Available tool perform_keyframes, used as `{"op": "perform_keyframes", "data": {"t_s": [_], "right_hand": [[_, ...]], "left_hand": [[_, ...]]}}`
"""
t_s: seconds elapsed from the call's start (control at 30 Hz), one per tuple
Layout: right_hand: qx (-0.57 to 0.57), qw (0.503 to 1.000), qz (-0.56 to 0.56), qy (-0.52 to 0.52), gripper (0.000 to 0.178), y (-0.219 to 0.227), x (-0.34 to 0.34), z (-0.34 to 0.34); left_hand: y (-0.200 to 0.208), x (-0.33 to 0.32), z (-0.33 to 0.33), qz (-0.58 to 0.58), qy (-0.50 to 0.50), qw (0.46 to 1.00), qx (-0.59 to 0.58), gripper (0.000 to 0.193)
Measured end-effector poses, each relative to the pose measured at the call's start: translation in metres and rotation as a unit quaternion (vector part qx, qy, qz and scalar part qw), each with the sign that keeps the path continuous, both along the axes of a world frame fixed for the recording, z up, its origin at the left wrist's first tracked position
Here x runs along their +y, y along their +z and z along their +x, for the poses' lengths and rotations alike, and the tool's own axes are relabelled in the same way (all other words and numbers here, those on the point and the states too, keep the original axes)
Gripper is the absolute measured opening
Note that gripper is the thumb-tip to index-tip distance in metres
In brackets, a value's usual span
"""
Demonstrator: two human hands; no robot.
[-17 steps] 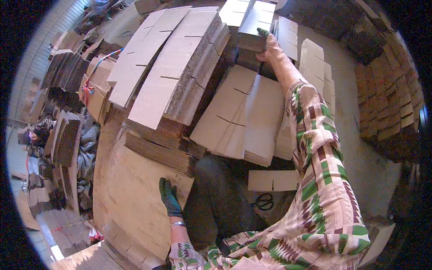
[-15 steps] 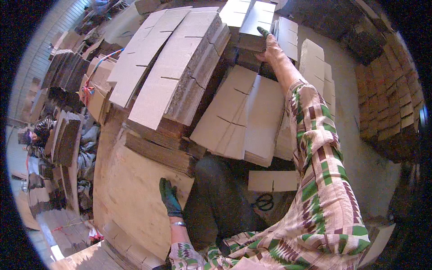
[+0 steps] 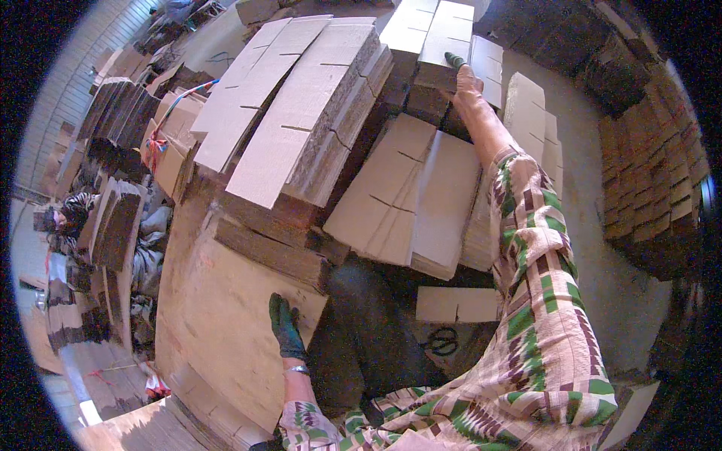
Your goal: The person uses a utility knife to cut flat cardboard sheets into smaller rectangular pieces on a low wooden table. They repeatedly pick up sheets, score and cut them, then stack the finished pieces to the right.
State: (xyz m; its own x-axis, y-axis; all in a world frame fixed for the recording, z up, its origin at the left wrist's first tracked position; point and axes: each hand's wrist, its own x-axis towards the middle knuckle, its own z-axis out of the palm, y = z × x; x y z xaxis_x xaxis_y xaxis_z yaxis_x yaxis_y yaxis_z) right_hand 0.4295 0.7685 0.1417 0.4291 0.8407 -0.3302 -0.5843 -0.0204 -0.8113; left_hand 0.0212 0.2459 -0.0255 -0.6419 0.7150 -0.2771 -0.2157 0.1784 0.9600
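My left hand (image 3: 286,331), in a dark green glove, lies flat with fingers outstretched on a plywood-like board (image 3: 218,301). Its palm looks to be empty. My right arm reaches far forward. There my right hand (image 3: 466,83), with a green covering on the thumb, grips the near end of a stack of slotted cardboard strips (image 3: 447,34). The thumb presses on top; the other fingers are mostly hidden at the near face. Another slotted stack (image 3: 406,22) stands close against its left side, and a third stack (image 3: 486,68) to its right.
Large slotted cardboard stacks (image 3: 301,98) rise at the left centre, and fanned stacks (image 3: 391,188) lie nearer me. Black-handled scissors (image 3: 442,342) rest by a loose cardboard piece (image 3: 459,304). Piled cardboard (image 3: 650,158) lines the right. Another person (image 3: 71,218) is at the far left.
The whole view has shifted slightly, so the stacks appear a little further right and lower. My right hand stays at the same stack, and my left hand remains on the board.
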Motion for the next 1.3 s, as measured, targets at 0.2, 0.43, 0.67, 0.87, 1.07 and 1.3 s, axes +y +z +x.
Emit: {"op": "perform_keyframes", "data": {"t_s": [0.2, 0.43, 0.67, 0.87, 1.07, 1.3], "right_hand": [[-0.042, 0.997, 0.047, -0.041, 0.054, -0.001, -0.003, 0.014], [-0.137, 0.976, 0.162, 0.042, 0.038, 0.034, -0.085, 0.023], [-0.423, 0.808, 0.386, 0.140, 0.042, 0.038, -0.220, 0.005], [-0.077, 0.782, 0.330, 0.523, 0.046, -0.004, -0.326, -0.103], [0.279, 0.626, -0.107, 0.720, 0.049, -0.017, -0.406, -0.220], [0.336, 0.611, -0.257, 0.669, 0.057, -0.094, -0.423, -0.254]], "left_hand": [[-0.010, 0.012, -0.012, 0.009, -0.019, 1.000, 0.000, 0.057], [-0.025, 0.012, -0.032, 0.032, -0.015, 0.999, -0.039, 0.054], [0.070, 0.049, 0.010, 0.147, 0.045, 0.987, -0.040, 0.051], [0.154, 0.063, 0.041, 0.355, -0.004, 0.908, -0.223, 0.071], [0.152, -0.021, 0.022, 0.366, 0.049, 0.896, -0.246, 0.068], [0.098, -0.020, 0.000, 0.128, 0.131, 0.983, -0.026, 0.071]]}}
